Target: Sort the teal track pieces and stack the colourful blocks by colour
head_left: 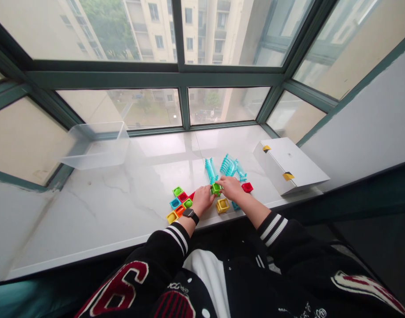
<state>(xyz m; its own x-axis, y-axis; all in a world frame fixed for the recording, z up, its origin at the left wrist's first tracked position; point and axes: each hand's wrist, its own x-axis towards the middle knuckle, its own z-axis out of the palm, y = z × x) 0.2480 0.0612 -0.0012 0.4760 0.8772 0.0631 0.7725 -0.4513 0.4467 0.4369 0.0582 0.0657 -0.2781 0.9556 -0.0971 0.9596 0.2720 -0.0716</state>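
Between my two hands a green toy block (216,189) stands on the white sill, at the near end of a clear turquoise track piece (211,170). My left hand (203,198), with a watch on its wrist, closes on the block's left side. From the right, the fingers of my right hand (230,187) grip the same block. A yellow block (222,206) sits just below it, and a red block (247,187) lies right of my right wrist. Part of a blue block (235,206) shows beneath my right forearm. Several coloured blocks (178,203) lie grouped left of my left hand.
More turquoise track pieces (229,165) lie beyond my right hand. A clear plastic bin (99,150) stands at the far left of the marble sill (123,207). On the right is a white box (293,165) with yellow-and-black tape. Green-framed windows (156,79) border the back.
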